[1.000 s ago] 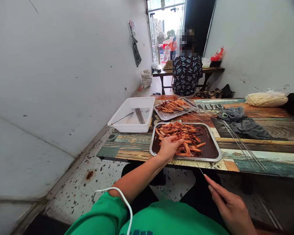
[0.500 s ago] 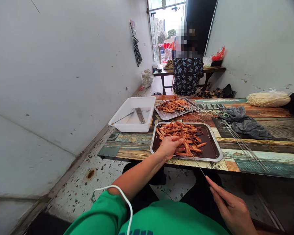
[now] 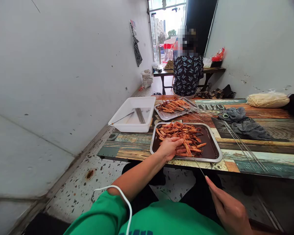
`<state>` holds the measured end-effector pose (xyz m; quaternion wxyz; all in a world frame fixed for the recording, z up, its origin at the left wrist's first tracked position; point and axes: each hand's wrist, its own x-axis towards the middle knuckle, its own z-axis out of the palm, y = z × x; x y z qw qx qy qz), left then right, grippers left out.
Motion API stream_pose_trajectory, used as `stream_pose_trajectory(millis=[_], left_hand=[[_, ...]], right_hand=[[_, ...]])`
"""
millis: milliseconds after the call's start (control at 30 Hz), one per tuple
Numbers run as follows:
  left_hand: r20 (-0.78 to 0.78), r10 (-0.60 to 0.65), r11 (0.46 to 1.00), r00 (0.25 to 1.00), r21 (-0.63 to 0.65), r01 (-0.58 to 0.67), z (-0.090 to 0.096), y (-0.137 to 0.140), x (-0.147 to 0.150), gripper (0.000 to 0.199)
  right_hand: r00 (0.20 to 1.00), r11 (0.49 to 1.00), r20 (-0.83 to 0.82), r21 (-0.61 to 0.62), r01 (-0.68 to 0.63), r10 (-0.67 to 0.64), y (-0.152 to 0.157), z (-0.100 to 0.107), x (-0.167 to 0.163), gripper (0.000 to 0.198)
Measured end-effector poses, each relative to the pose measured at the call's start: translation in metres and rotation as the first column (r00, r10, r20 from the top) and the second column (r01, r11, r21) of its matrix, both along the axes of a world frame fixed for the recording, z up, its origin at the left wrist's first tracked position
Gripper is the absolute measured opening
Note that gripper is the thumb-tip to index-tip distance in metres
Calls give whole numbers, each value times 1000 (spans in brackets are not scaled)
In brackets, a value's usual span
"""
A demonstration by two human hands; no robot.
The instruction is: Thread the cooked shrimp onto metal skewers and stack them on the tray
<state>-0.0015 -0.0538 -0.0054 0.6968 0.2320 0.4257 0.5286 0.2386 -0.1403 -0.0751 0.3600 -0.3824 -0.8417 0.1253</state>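
Note:
My left hand (image 3: 168, 149) is closed in a pinch on a reddish-brown strip of marinated meat (image 3: 187, 148) over the near metal tray (image 3: 219, 150). A pile of similar strips (image 3: 170, 130) lies in dark liquid in that tray. My right hand (image 3: 226, 202), below the table's front edge, grips the lower end of a thin metal skewer (image 3: 198, 165). The skewer slants up to the left, and its far end meets the held strip. How deep it sits inside the meat is hidden.
Behind lies a second tray (image 3: 163, 115) of skewered strips. A white bin (image 3: 117, 114) holding skewers stands left. Loose skewers (image 3: 245, 147), a grey cloth (image 3: 251, 129) and a bag of pale strands (image 3: 268, 99) are right. A person (image 3: 188, 75) sits beyond the table (image 3: 134, 153).
My right hand has shifted very slightly, and the skewer stays at the held strip. My left hand keeps its pinch in nearly the same place. The seated person's head has lowered a little.

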Motion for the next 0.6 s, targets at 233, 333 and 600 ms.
stream_pose_trajectory(millis=[233, 333, 600], left_hand=[[-25, 12, 1000, 1000, 18, -12, 0, -1, 1, 8], [-40, 8, 1000, 999, 30, -7, 0, -1, 0, 9], [-27, -35, 999, 999, -12, 34, -1, 0, -2, 10]], right_hand=[[949, 884, -279, -467, -3, -144, -5, 0, -6, 34], [828, 534, -444, -818, -217, -344, -6, 8, -10, 43], [641, 165, -560, -806, -569, -525, 1, 19, -17, 46]])
